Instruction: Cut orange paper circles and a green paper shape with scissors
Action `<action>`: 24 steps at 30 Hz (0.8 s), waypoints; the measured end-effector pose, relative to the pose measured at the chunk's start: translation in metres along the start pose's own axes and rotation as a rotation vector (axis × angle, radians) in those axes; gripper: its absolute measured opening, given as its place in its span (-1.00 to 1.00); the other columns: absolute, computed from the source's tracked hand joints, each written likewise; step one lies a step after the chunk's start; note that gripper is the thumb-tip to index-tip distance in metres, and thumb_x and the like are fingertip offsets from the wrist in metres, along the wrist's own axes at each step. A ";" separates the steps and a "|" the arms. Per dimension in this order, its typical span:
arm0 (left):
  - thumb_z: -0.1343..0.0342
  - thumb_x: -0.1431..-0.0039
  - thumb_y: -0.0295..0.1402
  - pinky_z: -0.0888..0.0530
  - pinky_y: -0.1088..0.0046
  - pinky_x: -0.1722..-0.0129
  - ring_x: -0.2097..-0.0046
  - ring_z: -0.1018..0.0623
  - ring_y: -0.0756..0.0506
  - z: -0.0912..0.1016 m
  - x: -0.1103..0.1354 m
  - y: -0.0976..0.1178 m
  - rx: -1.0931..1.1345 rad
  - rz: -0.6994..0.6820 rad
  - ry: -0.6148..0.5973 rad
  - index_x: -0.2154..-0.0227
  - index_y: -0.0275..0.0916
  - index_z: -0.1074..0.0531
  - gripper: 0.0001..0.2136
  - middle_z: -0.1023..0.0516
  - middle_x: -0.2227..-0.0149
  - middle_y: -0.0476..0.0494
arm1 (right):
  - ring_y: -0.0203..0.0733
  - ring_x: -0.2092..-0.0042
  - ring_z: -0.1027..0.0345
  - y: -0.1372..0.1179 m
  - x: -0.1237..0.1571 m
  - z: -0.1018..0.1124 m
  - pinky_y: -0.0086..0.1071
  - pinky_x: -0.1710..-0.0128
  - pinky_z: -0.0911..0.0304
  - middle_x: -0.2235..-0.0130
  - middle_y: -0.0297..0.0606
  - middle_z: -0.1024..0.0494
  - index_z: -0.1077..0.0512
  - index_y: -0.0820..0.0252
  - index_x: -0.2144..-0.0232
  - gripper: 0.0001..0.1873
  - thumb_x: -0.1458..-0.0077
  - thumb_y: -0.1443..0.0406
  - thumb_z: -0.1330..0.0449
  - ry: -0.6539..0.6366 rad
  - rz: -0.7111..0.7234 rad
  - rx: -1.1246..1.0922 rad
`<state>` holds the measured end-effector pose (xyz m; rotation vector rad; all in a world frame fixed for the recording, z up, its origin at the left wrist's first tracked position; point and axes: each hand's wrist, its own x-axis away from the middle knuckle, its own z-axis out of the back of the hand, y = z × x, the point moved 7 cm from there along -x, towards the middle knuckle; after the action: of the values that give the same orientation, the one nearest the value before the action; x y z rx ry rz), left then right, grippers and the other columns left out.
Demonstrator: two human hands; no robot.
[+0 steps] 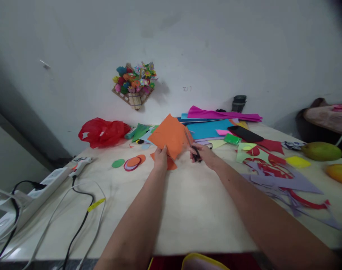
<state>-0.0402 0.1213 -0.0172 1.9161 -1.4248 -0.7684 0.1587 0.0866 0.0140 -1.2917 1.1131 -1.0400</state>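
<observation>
My left hand (161,158) pinches the lower edge of an orange sheet of paper (169,134), lifted and tilted above the table. A pair of black-handled scissors (197,153) is gripped in my right hand (204,154), with the blades pointing up along the sheet's right side. Whether the blades are cutting into the paper I cannot tell. Beneath the sheet lies another orange piece (171,165), partly hidden. Left of my left hand are cut paper circles: a green circle (118,163) and a small overlapping pile with an orange circle (133,161) on top.
Purple and red paper scraps (289,180) spread over the right side, near a black phone (245,133) and green mangoes (322,150). A red plastic bag (103,132) sits back left. A glue gun (81,165), power strip (41,193) and loose cables occupy the left. Blue sheets (210,129) lie behind.
</observation>
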 end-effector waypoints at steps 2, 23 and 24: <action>-0.37 -0.15 -0.38 -0.58 0.29 0.02 0.10 -0.71 -0.18 0.002 0.002 0.005 0.012 -0.023 0.053 0.24 -0.23 -0.53 -0.84 -0.69 0.27 -0.19 | -0.35 0.62 -0.38 -0.001 0.003 -0.003 -0.51 0.59 -0.22 0.57 -0.39 -0.53 -0.40 0.19 0.46 -0.64 -0.09 0.11 -0.44 -0.040 -0.036 0.072; -0.18 -0.35 -0.55 -0.47 0.59 0.42 0.45 -0.57 0.03 -0.008 0.019 0.022 0.218 0.072 0.221 0.28 -0.23 -0.52 -0.89 -0.59 0.39 -0.04 | -0.31 0.64 -0.36 -0.002 0.014 -0.035 -0.49 0.60 -0.22 0.61 -0.31 -0.54 -0.40 0.21 0.45 -0.71 -0.27 0.21 -0.30 -0.156 -0.105 0.136; -0.16 -0.36 -0.55 -0.48 0.59 0.41 0.43 -0.58 0.02 -0.009 0.020 0.021 0.215 0.069 0.229 0.26 -0.23 -0.53 -0.89 -0.59 0.39 -0.05 | -0.31 0.64 -0.36 -0.001 0.014 -0.037 -0.49 0.60 -0.21 0.60 -0.31 -0.54 -0.42 0.22 0.43 -0.73 -0.28 0.21 -0.29 -0.156 -0.100 0.125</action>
<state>-0.0415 0.0988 0.0029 2.0275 -1.4683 -0.3613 0.1253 0.0661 0.0161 -1.3148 0.8609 -1.0466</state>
